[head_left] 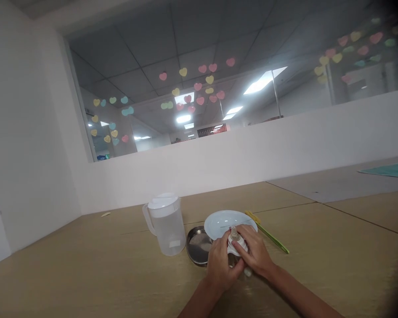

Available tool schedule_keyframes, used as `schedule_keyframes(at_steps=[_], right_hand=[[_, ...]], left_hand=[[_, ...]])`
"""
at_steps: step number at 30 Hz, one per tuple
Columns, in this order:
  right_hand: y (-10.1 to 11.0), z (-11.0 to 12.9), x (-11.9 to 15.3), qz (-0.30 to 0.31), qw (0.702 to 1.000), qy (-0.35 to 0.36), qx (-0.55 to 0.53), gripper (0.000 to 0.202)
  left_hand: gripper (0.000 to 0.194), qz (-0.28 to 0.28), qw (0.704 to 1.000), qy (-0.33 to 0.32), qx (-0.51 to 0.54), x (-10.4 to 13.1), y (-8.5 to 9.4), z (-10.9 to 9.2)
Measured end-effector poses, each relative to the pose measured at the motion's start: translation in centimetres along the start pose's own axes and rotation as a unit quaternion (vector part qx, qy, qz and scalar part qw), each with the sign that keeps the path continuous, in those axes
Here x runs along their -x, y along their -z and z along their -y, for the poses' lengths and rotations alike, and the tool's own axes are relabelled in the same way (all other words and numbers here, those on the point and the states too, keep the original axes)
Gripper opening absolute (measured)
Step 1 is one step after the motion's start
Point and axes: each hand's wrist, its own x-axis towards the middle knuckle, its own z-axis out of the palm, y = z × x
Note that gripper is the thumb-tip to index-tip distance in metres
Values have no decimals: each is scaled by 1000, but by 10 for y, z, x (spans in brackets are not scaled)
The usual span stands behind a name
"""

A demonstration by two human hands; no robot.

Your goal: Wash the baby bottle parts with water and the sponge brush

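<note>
Both hands close round a baby bottle [239,242] with a clear teat and a white collar. My left hand [219,263] wraps its left side, while my right hand [257,252] grips the collar from the right, thumb across the front. The fingers hide most of the bottle's body. Just behind the hands sits a pale blue-white bowl [215,219], partly covered by them. A dark metal tray [199,247] lies close to my left hand. Beyond the bowl's right side rests a brush [272,236] with a green handle and a yellow head.
A translucent lidded pitcher [170,232] stands left of the metal tray, its handle pointing left. The wooden table [102,256] runs back to a white wall with a window above. A teal mat [391,169] lies at the far right, and a small pale scrap [105,214] at the back left.
</note>
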Motion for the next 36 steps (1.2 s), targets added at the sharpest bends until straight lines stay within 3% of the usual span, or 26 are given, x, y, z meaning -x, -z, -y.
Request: schedule_keyframes(at_steps=[9, 24, 30, 36], right_hand=[[-3, -3, 4, -33, 999, -16, -17, 22], [-1, -8, 9, -31, 998, 25, -54, 26], [5, -6, 5, -5, 998, 35, -46, 25], [1, -6, 1, 65, 997, 15, -24, 30]], left_hand=[[69, -3, 999, 28, 26, 2, -2, -1], [78, 11, 989, 52, 136, 4, -3, 6], [75, -7, 994, 56, 91, -1, -3, 3], [74, -34, 994, 51, 85, -1, -10, 4]])
